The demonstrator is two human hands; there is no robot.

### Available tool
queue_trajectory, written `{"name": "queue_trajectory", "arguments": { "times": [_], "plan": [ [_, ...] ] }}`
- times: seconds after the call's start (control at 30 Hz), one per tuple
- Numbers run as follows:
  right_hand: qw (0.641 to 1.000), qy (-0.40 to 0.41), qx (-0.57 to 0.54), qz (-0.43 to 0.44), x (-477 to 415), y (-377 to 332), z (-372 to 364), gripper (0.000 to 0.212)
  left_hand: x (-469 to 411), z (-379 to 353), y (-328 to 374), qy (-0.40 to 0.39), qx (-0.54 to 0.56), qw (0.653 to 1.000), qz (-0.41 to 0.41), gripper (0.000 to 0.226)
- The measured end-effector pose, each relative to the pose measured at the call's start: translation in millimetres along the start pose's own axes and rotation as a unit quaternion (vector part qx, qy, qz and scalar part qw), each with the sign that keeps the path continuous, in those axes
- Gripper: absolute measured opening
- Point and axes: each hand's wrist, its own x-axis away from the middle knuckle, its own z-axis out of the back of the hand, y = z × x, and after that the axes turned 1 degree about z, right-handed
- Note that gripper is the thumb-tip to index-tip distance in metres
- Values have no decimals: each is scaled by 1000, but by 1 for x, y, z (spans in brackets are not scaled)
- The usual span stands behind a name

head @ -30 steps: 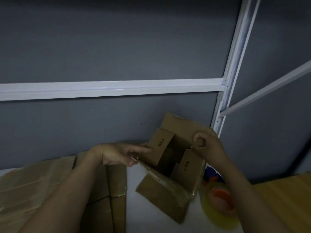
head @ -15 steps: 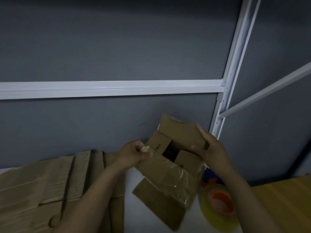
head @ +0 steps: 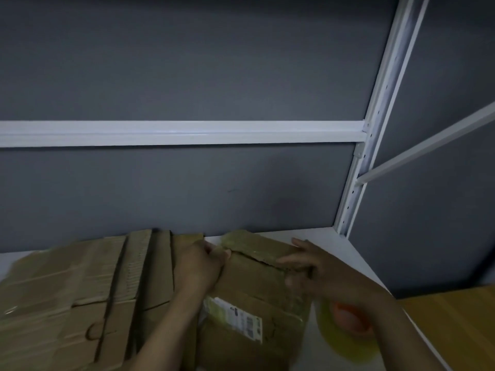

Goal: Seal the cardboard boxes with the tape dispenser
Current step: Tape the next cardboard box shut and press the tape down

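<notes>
A small brown cardboard box [head: 251,285] lies on the white shelf [head: 345,253], its flaps folded down and a white shipping label [head: 235,319] on its near face. My left hand [head: 199,266] grips the box's left top edge with curled fingers. My right hand [head: 313,266] lies across the right flap with fingers spread, pressing it flat. A roll of yellowish tape with an orange core [head: 348,330] sits right of the box, partly hidden by my right forearm.
Flattened cardboard sheets [head: 80,290] are stacked at the left, touching the box. A grey wall with a white rail [head: 182,133] stands behind, and a white upright post [head: 375,135] stands at the right. A wooden surface [head: 455,325] lies at the lower right.
The open box has been turned and laid down, its flaps now closed. Both hands came down with it onto its top. The view has tilted lower.
</notes>
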Motion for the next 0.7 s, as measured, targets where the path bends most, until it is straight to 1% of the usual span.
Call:
{"name": "queue_trajectory", "arguments": {
  "times": [0.03, 0.1, 0.2, 0.23, 0.27, 0.3, 0.33, 0.37, 0.4, 0.43, 0.47, 0.5, 0.53, 0.57, 0.6, 0.63, 0.67, 0.7],
  "plan": [
    [1000, 2, 17, 3, -1, 3, 0, 47, 3, -1, 1, 14, 14, 1000, 5, 27],
    [1000, 24, 12, 12, -7, 7, -2, 45, 5, -6, -1, 47, 33, 998, 7, 23],
    [998, 47, -13, 37, -19, 14, -14, 30, 6, -9, -9, 80, 41, 996, -20, 20],
    [997, 55, -15, 42, -21, 18, -17, 27, 6, -10, -14, 82, 40, 995, -32, 24],
    [997, 59, -15, 45, -23, 21, -19, 26, 6, -10, -17, 93, -8, 994, -63, 36],
    [997, 61, -10, 49, -23, 23, -20, 26, 7, -9, -16, 125, -112, 979, -115, 41],
    [996, 63, 2, 56, -23, 24, -21, 27, 7, -9, -15, 170, -214, 944, -186, 39],
    [996, 63, 21, 65, -23, 24, -21, 27, 8, -10, -11, 187, -254, 913, -260, 36],
    [994, 63, 43, 75, -23, 24, -20, 29, 9, -10, -4, 151, -257, 895, -332, 43],
    [992, 57, 67, 87, -22, 24, -20, 31, 12, -11, 3, 50, -232, 893, -382, 58],
    [990, 46, 87, 99, -20, 24, -19, 34, 16, -15, 10, -67, -191, 895, -398, 74],
    [988, 37, 102, 112, -17, 24, -18, 37, 18, -21, 12, -187, -168, 894, -371, 87],
    [987, 32, 101, 119, -13, 26, -18, 38, 18, -27, 11, -249, -181, 883, -354, 95],
    [989, 39, 78, 120, -8, 28, -20, 38, 16, -30, 10, -267, -220, 871, -349, 101],
    [991, 77, 27, 104, -2, 32, -22, 35, 13, -30, 8, -275, -252, 860, -348, 107],
    [985, 149, -44, 76, 4, 38, -23, 31, 9, -30, 6, -283, -280, 847, -352, 114],
    [967, 235, -94, 33, 9, 50, -22, 26, 5, -29, 5, -289, -302, 836, -355, 118],
    [949, 303, -86, -10, 14, 65, -20, 25, 3, -28, 5, -291, -313, 832, -355, 119]
  ]
}}
